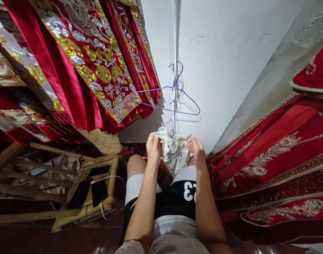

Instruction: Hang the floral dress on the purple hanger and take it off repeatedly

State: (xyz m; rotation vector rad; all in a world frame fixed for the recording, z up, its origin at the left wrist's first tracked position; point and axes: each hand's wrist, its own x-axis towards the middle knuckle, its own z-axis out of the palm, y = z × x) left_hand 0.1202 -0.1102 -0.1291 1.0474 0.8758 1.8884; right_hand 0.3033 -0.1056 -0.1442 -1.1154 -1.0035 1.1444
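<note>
A small pale cloth garment (174,150) with a blue and grey print hangs between my hands, just above my knees. My left hand (153,144) is closed on its left upper edge. On the opposite side, my right hand (195,146) pinches the right upper edge. The cloth is crumpled in the middle, so its exact kind is unclear. Beyond it, a purple wire hanger (165,110) with nothing on it hangs against a thin metal strip (173,76) on the wall.
Red embroidered costumes (98,63) hang at left, and more red beaded fabric (269,158) at right. A bamboo chair (112,176) at lower left bears dark phones (99,192) and a white cable (108,176). A white wall (216,53) stands ahead.
</note>
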